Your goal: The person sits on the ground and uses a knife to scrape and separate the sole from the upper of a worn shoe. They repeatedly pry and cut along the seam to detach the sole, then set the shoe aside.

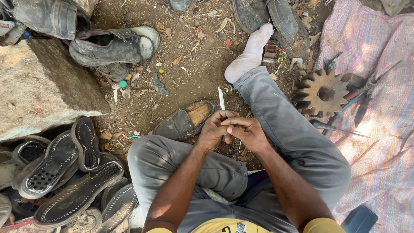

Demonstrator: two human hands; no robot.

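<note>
at far left, beside a stone block (39,82), worn shoe soles (64,172) lie heaped on the dirt. toward the middle, a scuffed shoe (185,121) rests just beyond the knees. above it the left hand (214,129) and right hand (248,133) press together, fingers curled around a thin blade (221,98) whose pale tip sticks up out of the grip. at right, a rusty gear (321,92) sits on a striped cloth (379,129).

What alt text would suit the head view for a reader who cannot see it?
A seated person's left hand and right hand meet around a thin pale blade above a worn shoe on dirt; a rusty gear lies right.
</note>
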